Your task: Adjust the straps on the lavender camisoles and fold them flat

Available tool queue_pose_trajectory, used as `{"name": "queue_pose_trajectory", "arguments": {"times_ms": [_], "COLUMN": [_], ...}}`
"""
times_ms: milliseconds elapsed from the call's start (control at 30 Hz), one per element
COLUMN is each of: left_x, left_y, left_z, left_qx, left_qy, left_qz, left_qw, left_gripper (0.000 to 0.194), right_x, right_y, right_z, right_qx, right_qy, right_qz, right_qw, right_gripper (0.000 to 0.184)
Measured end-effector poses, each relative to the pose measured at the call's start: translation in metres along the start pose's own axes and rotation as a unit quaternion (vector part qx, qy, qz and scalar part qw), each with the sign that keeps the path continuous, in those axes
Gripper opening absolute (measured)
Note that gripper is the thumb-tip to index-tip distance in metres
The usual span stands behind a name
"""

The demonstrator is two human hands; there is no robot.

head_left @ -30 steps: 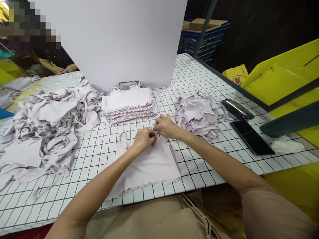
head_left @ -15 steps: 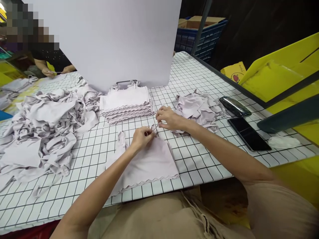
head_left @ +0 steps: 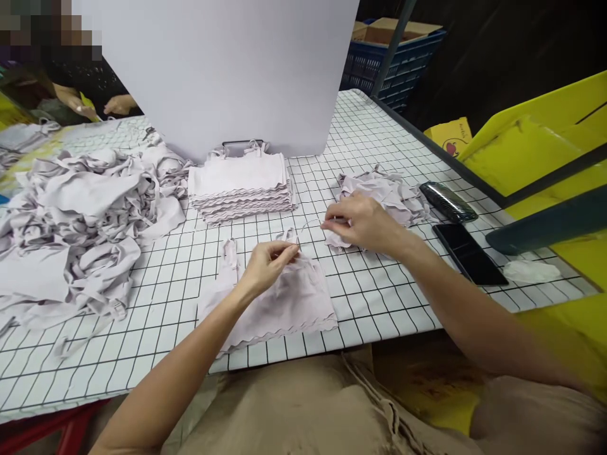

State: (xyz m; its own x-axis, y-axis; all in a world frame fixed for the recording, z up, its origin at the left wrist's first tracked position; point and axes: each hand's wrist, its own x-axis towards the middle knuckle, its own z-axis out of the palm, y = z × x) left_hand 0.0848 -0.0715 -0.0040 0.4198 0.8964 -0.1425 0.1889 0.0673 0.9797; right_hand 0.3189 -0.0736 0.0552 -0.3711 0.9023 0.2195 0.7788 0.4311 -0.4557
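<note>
Far left: person (head_left: 90, 79), head pixelated | left: garment heap (head_left: 95, 196), edge-cropped | far: white panel (head_left: 227, 76), top cropped | pale strand (head_left: 310, 222): too fine to identify

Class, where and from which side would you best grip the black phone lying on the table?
Its long edges near the middle, probably from above: the phone lies flat and is narrowest across, with a glossy dark object by its far end.

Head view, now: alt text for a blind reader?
The left hand pinches a pale garment on a gridded table; the right hand hovers nearby. A neat cloth stack sits between a large left pile and a smaller right pile.
</note>
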Motion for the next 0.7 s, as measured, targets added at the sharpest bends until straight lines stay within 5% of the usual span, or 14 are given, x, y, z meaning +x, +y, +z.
{"name": "queue_pose_trajectory", "arguments": {"times_ms": [100,200,300,400,567,700], "left_x": [-0.013,-0.017,-0.017,-0.019,-0.032,-0.041], "left_y": [0.012,0.015,0.015,0.014,0.01,0.001], "left_z": [0.015,0.022,0.022,0.022,0.017,0.015], "left_qx": [-0.276,-0.387,-0.412,-0.411,-0.404,-0.369], "left_qy": [-0.088,-0.055,-0.033,-0.032,-0.042,-0.033], "left_qz": [-0.125,-0.154,-0.153,-0.153,-0.142,-0.158], "left_qw": [0.949,0.907,0.898,0.898,0.903,0.915], "left_gripper": [0.03,0.018,0.017,0.02,0.019,0.023], "right_x": [-0.016,-0.031,-0.035,-0.031,-0.025,-0.024], "right_y": [-0.03,-0.041,-0.034,-0.027,-0.031,-0.035], "right_z": [0.026,0.039,0.048,0.063,0.081,0.083], "right_qx": [-0.071,0.023,0.124,0.224,0.444,0.489], "right_qy": [0.027,0.057,0.106,0.05,0.051,0.094], "right_qz": [-0.103,-0.13,-0.018,0.081,0.178,0.19], "right_qw": [0.992,0.99,0.986,0.97,0.876,0.847], "right_gripper": [0.027,0.029,0.027,0.031,0.039,0.037]}}
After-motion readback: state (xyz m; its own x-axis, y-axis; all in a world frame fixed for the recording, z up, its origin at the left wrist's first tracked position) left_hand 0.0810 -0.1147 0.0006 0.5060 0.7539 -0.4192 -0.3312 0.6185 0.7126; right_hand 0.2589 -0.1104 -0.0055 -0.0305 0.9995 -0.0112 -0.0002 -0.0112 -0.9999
